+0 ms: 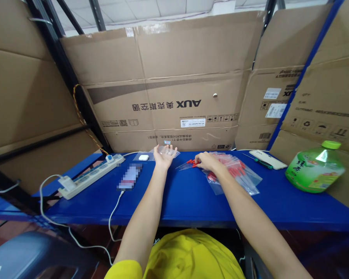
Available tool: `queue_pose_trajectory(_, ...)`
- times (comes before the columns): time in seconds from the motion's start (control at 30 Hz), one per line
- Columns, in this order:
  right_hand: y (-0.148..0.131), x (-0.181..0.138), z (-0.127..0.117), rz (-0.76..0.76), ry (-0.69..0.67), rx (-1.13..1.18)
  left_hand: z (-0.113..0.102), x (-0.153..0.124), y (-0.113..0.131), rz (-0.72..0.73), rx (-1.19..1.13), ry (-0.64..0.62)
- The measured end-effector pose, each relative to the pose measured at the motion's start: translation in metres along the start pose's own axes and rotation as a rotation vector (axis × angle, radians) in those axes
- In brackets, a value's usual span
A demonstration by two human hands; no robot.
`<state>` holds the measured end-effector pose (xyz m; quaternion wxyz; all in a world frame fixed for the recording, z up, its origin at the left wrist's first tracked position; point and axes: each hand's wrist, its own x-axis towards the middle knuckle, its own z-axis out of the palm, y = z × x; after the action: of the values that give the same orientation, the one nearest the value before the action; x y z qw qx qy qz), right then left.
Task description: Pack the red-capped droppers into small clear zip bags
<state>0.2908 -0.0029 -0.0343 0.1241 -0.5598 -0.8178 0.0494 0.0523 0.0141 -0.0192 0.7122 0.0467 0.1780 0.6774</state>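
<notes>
My left hand point(164, 155) is palm up at the back of the blue table point(186, 197), fingers curled around a small clear plastic bag point(168, 150). My right hand point(205, 161) rests fingers-down on a few loose red-handled thin tools point(187, 164), pinching at them. Right beside that hand lies a heap of clear bags filled with the same red tools point(235, 174).
A white power strip point(90, 176) with a charger lies at the left. A phone point(130, 176) on a white cable and a white earbud case point(143, 157) lie near my left hand. A white flat device point(268, 159) and a green bottle point(315, 167) are at the right. Cardboard boxes wall the back.
</notes>
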Motion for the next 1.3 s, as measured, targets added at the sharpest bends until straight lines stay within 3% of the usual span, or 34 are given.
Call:
queue_pose_trajectory(0.3,0.006,-0.001,-0.003,-0.116,0.049,0.126,-0.004,0.004,0.003,0.047,-0.107,-0.066)
queue_pose_trajectory(0.4,0.008,-0.003,-0.010,-0.156,0.183,0.346,-0.002,0.003,0.007,0.087,-0.164,-0.066)
queue_pose_trajectory(0.57,-0.006,-0.008,-0.024,-0.229,0.521,0.609,0.001,0.000,0.011,0.214,-0.228,-0.050)
queue_pose_trajectory(0.67,-0.019,-0.010,-0.027,-0.261,0.578,0.664,0.003,-0.001,0.008,0.252,-0.229,-0.030)
queue_pose_trajectory(0.8,-0.036,-0.008,-0.019,-0.316,0.560,0.643,0.005,-0.003,-0.006,0.233,-0.191,-0.023)
queue_pose_trajectory(0.93,-0.049,-0.001,-0.003,-0.342,0.533,0.607,0.009,-0.009,-0.025,0.161,-0.114,-0.095)
queue_pose_trajectory(1.17,-0.063,-0.001,0.016,-0.102,0.595,0.434,0.012,-0.021,-0.044,0.101,-0.080,-0.187)
queue_pose_trajectory(1.3,-0.071,-0.003,0.019,-0.082,0.624,0.385,0.012,-0.021,-0.047,0.095,-0.077,-0.209)
